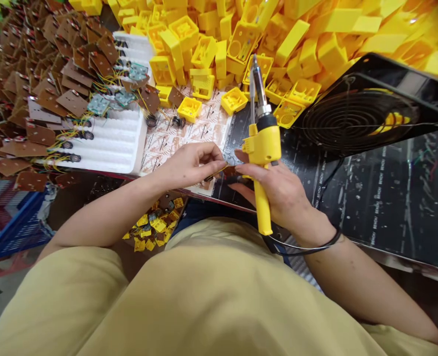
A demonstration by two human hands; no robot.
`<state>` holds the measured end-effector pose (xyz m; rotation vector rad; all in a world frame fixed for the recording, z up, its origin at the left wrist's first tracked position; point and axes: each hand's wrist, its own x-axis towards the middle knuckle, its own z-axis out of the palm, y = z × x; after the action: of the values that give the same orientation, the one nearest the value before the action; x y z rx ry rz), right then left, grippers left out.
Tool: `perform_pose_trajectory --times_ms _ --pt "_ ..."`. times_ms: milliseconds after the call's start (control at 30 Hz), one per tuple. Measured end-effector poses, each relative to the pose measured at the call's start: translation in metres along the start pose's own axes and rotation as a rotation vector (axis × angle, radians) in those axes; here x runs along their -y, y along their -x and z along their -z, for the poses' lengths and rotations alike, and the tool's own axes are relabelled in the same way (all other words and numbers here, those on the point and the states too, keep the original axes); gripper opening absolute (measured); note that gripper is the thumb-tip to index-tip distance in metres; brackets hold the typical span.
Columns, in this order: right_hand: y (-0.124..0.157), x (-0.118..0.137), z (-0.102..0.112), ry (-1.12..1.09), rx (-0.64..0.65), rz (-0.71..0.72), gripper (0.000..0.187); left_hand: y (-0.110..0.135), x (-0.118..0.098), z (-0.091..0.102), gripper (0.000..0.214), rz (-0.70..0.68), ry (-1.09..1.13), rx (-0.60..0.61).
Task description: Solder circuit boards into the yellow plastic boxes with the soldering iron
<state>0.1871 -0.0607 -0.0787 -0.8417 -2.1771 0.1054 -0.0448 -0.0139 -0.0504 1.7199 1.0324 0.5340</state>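
A yellow soldering gun (266, 146) rests in my right hand (287, 193), its metal tip pointing up and away from me. The thumb and fingers of that hand also reach to a small brown circuit board (230, 171), partly hidden behind them. My left hand (189, 165) is closed in a pinch on a thin yellowish wire (219, 173) beside the board. Both hands meet over the front edge of the bench. Just beyond them lie a small yellow case (189, 109) and a round black part (178, 121) on patterned paper.
Brown circuit boards (51, 94) with wires are heaped at left, beside a white foam tray (124, 153). Yellow cases (278, 39) pile up across the back. A black fan (374, 106) stands at right. Below the bench, a container holds yellow pieces (159, 225); a blue crate (11, 217) is at left.
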Motion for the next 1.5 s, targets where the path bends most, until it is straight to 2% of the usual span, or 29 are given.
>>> perform_pose_trajectory --times_ms 100,200,267,333,400,467,533,600,633,700,767,833,900,1000,1100,1200,1267,1333,1400,1500 --pt "-0.002 0.007 0.000 -0.063 -0.169 -0.219 0.034 -0.004 -0.003 -0.004 0.044 0.128 0.396 0.107" --pt "0.001 0.009 0.006 -0.112 -0.191 -0.370 0.031 -0.002 -0.001 -0.006 0.057 0.172 0.560 0.144" --pt "0.004 0.009 0.011 -0.127 -0.179 -0.418 0.031 0.000 0.002 -0.005 0.058 0.087 0.497 0.056" --pt "0.005 0.009 0.013 -0.132 -0.173 -0.427 0.033 0.000 0.003 -0.005 0.050 -0.034 0.372 -0.108" --pt "0.005 0.011 0.012 -0.138 -0.197 -0.403 0.036 -0.002 0.006 -0.006 0.040 -0.099 0.314 -0.231" --pt "0.001 0.016 0.011 -0.158 -0.263 -0.364 0.039 -0.005 0.011 -0.010 0.039 -0.078 0.371 -0.223" --pt "-0.004 0.022 0.009 -0.202 -0.343 -0.334 0.041 -0.005 0.016 -0.016 0.041 -0.035 0.434 -0.115" --pt "-0.008 0.027 0.008 -0.261 -0.392 -0.342 0.040 -0.003 0.019 -0.024 0.045 -0.074 0.355 -0.023" --pt "-0.010 0.028 0.008 -0.288 -0.408 -0.353 0.040 -0.001 0.019 -0.028 0.048 -0.136 0.267 -0.014" --pt "-0.011 0.029 0.007 -0.296 -0.419 -0.368 0.040 0.003 0.015 -0.036 0.054 -0.295 0.090 -0.073" --pt "-0.010 0.029 0.007 -0.250 -0.404 -0.355 0.042 0.005 0.005 -0.042 0.052 -0.387 0.052 -0.180" --pt "-0.007 0.028 0.004 -0.172 -0.384 -0.321 0.046 0.003 -0.005 -0.050 0.044 -0.357 0.177 -0.272" --pt "-0.003 0.027 0.000 -0.094 -0.378 -0.283 0.049 -0.002 -0.013 -0.057 0.042 -0.242 0.396 -0.310" --pt "0.003 0.025 -0.007 0.001 -0.375 -0.228 0.044 -0.009 -0.014 -0.065 0.043 -0.054 0.687 -0.242" --pt "0.011 0.021 -0.002 0.040 -0.323 -0.188 0.043 -0.011 -0.011 -0.057 0.033 0.038 0.782 -0.197" --pt "0.017 0.008 0.017 0.018 -0.163 -0.203 0.053 -0.008 -0.010 -0.028 0.032 0.045 0.584 -0.144" --pt "0.020 -0.004 0.030 0.020 -0.040 -0.211 0.055 -0.008 -0.010 -0.008 0.033 0.018 0.331 -0.047" --pt "0.023 -0.015 0.034 0.034 0.052 -0.199 0.054 -0.010 -0.009 0.002 0.024 -0.045 0.090 0.008" --pt "0.025 -0.021 0.028 0.067 0.091 -0.186 0.047 -0.014 -0.006 0.002 0.013 -0.116 -0.093 -0.008" --pt "0.026 -0.020 0.009 0.192 0.028 -0.156 0.037 -0.022 0.001 -0.011 0.010 -0.143 -0.307 -0.045"
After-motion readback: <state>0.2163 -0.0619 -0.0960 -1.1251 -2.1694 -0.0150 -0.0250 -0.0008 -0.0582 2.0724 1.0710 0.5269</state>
